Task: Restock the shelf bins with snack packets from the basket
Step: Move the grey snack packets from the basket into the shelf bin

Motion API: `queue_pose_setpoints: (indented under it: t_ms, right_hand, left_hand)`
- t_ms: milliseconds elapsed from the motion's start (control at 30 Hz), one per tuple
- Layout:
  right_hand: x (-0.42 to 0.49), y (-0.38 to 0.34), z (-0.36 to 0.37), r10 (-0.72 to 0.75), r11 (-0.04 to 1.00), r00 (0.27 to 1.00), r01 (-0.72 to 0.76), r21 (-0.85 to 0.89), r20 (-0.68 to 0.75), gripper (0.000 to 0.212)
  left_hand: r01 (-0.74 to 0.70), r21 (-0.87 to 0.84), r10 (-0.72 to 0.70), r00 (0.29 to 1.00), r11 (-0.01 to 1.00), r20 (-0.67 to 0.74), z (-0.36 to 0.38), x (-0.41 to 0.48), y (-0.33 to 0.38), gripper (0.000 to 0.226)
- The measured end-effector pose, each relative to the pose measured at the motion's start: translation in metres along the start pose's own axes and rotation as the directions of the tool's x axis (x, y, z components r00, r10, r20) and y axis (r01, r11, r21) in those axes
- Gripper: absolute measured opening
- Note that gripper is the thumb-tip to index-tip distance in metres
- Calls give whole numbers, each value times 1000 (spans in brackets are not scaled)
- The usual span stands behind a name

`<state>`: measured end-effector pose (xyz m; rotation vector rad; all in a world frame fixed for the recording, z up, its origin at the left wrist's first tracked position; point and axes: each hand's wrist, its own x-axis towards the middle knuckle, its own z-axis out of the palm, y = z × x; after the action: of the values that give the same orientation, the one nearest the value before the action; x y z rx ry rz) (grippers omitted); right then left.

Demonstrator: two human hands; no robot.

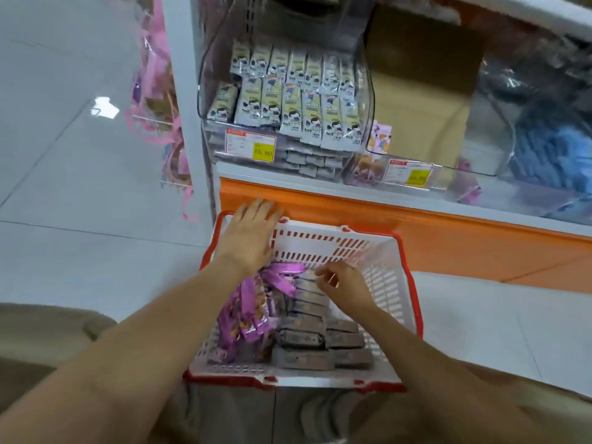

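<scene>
Bare left hand (253, 235) and bare right hand (344, 283), fingers plain, fine detail too soft to read. Bare left forearm (153, 331) and bare right forearm (426, 344), uncovered right down to the frame edge, blurred near the bottom. Khaki-tan soft cloth trousers (41, 334) at lower left, creased, with the same cloth at lower right. Grey blurred patch (323, 415) low centre: footwear or floor, cannot tell.

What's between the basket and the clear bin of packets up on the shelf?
In the head view, the shelf's white ledge and orange front panel separate the basket from the bin; the left hand overlaps that panel.
</scene>
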<state>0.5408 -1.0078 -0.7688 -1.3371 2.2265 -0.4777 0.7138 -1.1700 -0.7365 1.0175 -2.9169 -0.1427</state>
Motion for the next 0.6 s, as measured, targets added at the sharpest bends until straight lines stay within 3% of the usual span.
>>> queue_pose_setpoints:
  t_ms: [167, 300, 467, 600]
  right_hand:
    - [-3, 37, 24, 94, 995, 964, -101, 16, 249, 17]
    - [-1, 59, 42, 159, 987, 923, -162, -20, 350, 23]
    - [1, 71, 64, 270, 963, 824, -222, -155, 498, 38]
    - [3, 75, 75, 290, 942, 776, -127, -312, 560, 55]
  left_hand:
    - [96, 58, -102, 988, 994, 114, 27, 10, 4, 90]
    - [150, 104, -167, 968, 983, 187, 43, 13, 5, 86]
    - [159, 65, -165, 981, 985, 103, 57, 17, 3, 78]
    - [156, 27, -157, 985, 987, 63, 63, 18, 3, 75]
